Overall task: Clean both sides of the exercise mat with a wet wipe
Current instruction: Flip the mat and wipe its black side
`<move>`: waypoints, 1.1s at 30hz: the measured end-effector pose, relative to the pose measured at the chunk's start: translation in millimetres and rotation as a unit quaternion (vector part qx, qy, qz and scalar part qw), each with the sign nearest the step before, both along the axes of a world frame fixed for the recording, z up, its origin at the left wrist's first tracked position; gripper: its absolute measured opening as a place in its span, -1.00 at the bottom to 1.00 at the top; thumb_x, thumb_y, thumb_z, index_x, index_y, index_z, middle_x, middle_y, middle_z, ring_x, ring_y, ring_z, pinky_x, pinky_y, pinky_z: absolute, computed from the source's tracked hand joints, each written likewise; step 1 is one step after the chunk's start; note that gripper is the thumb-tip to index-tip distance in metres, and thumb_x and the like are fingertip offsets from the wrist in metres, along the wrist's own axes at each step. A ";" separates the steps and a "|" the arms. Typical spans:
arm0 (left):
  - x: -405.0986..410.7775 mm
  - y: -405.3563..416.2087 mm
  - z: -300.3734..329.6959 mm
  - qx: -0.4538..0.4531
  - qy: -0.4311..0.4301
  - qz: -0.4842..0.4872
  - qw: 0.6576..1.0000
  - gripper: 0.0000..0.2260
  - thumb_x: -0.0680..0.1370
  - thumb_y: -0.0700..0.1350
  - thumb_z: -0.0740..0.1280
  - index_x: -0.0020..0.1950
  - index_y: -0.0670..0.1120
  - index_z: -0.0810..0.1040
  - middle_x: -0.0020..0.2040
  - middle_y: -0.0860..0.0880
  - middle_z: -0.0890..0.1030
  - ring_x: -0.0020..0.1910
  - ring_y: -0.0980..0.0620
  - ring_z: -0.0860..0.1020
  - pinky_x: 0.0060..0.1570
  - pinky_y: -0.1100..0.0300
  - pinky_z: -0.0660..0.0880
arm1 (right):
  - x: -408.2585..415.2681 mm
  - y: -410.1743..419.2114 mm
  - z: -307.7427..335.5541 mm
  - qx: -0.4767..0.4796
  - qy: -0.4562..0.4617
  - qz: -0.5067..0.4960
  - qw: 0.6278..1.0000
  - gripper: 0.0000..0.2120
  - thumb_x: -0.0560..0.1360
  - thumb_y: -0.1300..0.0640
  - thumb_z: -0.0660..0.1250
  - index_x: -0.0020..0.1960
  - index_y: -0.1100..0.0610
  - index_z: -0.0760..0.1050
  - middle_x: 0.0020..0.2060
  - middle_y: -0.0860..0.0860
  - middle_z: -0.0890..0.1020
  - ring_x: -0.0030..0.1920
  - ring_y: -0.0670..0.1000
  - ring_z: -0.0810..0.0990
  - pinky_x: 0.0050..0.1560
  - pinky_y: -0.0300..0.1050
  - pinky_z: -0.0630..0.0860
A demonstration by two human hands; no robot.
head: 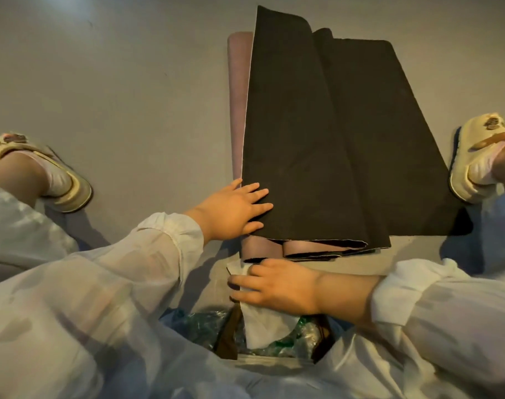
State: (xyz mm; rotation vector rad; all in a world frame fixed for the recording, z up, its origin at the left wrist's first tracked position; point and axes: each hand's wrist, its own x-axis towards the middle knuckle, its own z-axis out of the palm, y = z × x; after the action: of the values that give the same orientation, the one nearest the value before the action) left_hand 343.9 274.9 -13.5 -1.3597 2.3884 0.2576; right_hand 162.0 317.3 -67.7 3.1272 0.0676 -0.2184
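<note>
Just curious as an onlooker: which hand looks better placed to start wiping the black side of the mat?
The right hand: it already grips the wet wipe, just short of the exercise mat. The left hand lies flat, pressing the mat.

matt black mat (317, 156), sheer cloth sleeves (116, 283)

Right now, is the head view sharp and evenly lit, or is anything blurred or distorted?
Head view: dim, warm light; wide-angle bending at the edges; folded black exercise mat fairly sharp; near sleeves soft; white wet wipe in right hand readable.
</note>
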 end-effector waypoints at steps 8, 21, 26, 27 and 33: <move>14.6 -11.7 0.1 0.014 0.078 0.050 0.996 -0.55 0.64 0.10 0.04 0.52 0.04 0.16 0.55 0.02 0.11 0.52 0.05 0.05 0.46 0.11 -0.04 | 23.2 -16.7 32.4 0.250 0.017 -0.128 0.960 -0.87 0.56 0.19 0.25 0.06 0.24 0.44 -0.08 0.20 0.55 -0.13 0.25 0.55 -0.22 0.08 0.42; 31.2 -48.6 -3.5 -0.025 0.209 0.161 0.964 -0.67 0.61 -0.11 0.24 0.38 -0.04 0.41 0.37 -0.04 0.44 0.34 -0.06 0.40 0.35 0.13 0.27 | 17.8 -140.5 58.4 0.394 -0.233 -0.601 0.655 -0.88 0.55 0.12 0.30 -0.13 0.15 0.47 -0.35 0.11 0.62 -0.48 -0.14 0.56 -0.47 -0.38 0.42; 36.2 -71.2 -2.7 -0.086 0.110 0.046 0.989 -0.54 0.61 -0.11 0.22 0.48 0.14 0.22 0.53 0.09 0.16 0.50 0.00 0.12 0.46 0.14 0.04 | 14.9 -167.2 61.4 0.357 -0.228 -0.616 0.664 -0.89 0.56 0.10 0.27 -0.09 0.11 0.52 -0.30 0.12 0.63 -0.39 -0.07 0.57 -0.30 -0.17 0.53; 39.5 -76.4 -2.6 -0.089 0.081 0.016 0.993 -0.53 0.61 -0.12 0.21 0.48 0.17 0.21 0.53 0.10 0.14 0.52 0.01 0.08 0.47 0.09 0.01 | 14.7 -172.3 61.3 0.347 -0.226 -0.620 0.667 -0.88 0.56 0.10 0.27 -0.09 0.12 0.53 -0.29 0.12 0.63 -0.34 -0.03 0.57 -0.23 -0.09 0.54; 42.5 -93.2 4.6 -0.075 0.038 -0.077 0.993 -0.61 0.61 -0.21 0.20 0.42 0.05 0.36 0.50 0.07 0.25 0.52 0.03 0.08 0.47 0.11 -0.09 | 15.6 -204.6 69.1 0.294 -0.254 -0.655 0.648 -0.82 0.56 0.11 0.22 -0.15 0.13 0.54 -0.31 0.03 0.57 -0.28 -0.01 0.52 -0.24 -0.10 0.46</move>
State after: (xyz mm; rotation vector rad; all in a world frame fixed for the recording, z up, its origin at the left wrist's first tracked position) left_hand 386.4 181.7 -8.9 -1.2392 2.6064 0.0895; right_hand 177.6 112.7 1.5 2.7458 -2.5076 0.8589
